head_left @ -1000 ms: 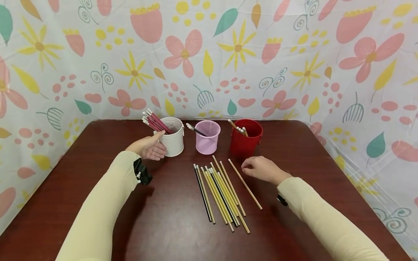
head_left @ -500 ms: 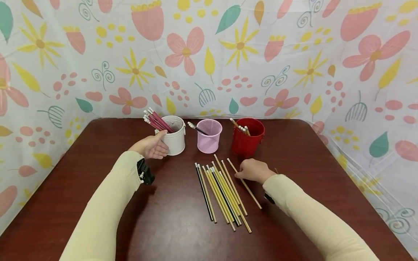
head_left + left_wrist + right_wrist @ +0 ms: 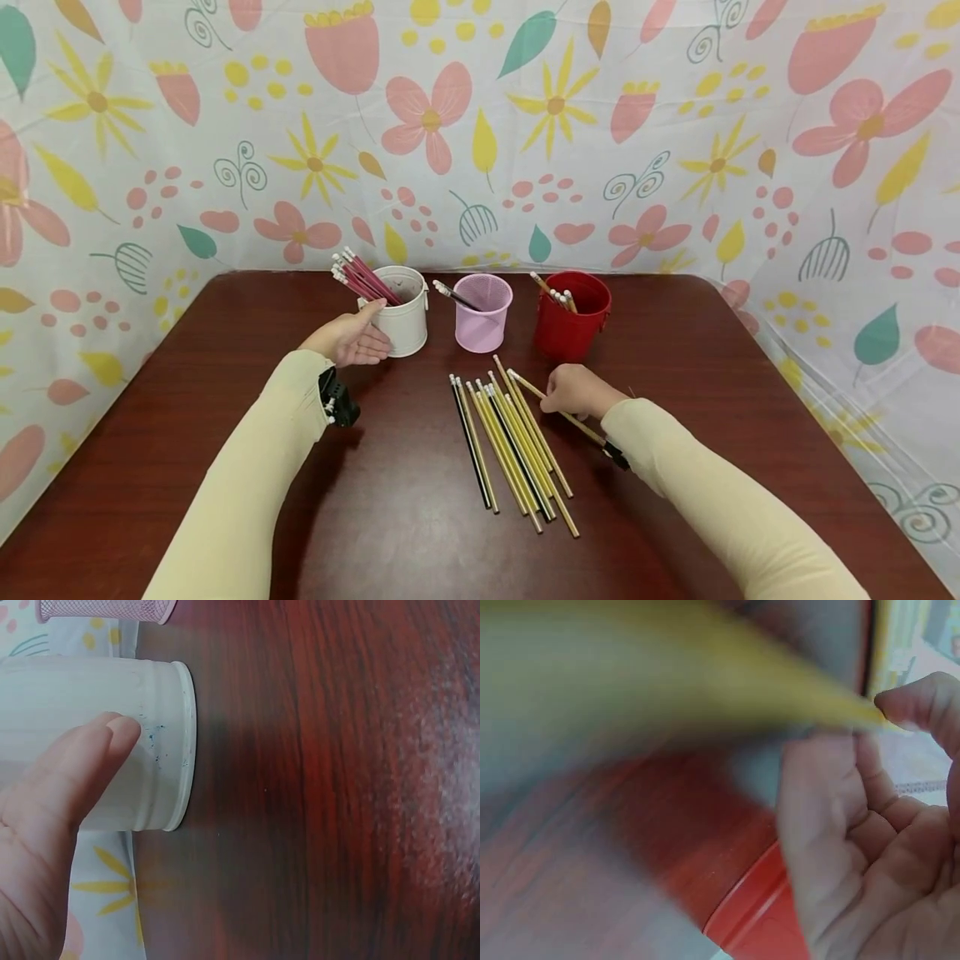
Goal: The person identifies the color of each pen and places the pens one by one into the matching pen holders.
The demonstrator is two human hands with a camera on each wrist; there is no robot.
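Note:
In the head view my right hand [image 3: 581,392] pinches a gold pencil [image 3: 528,385] with a white eraser, just in front of the red bucket [image 3: 566,333]. The right wrist view shows that pencil [image 3: 825,705] blurred and large, between thumb and fingertip. My left hand [image 3: 348,337] rests against the side of the white bucket [image 3: 403,327], thumb near its rim. Its fingers [image 3: 97,750] are straight along the bucket wall in the left wrist view. A loose bundle of yellow, gold and black pencils [image 3: 517,454] lies on the table left of the right hand.
Several magenta pencils [image 3: 363,279] lean in the white bucket. Between the buckets stands a pink mesh cup [image 3: 480,332] with a few dark pencils [image 3: 453,294]. Several pencils [image 3: 541,283] poke out of the red bucket. A floral cloth [image 3: 480,150] hangs behind the brown table [image 3: 390,500].
My right hand has moved left onto the separate gold pencil and picked it up in a pinch; the pencil's eraser end has shifted left. My left hand stays at the white bucket.

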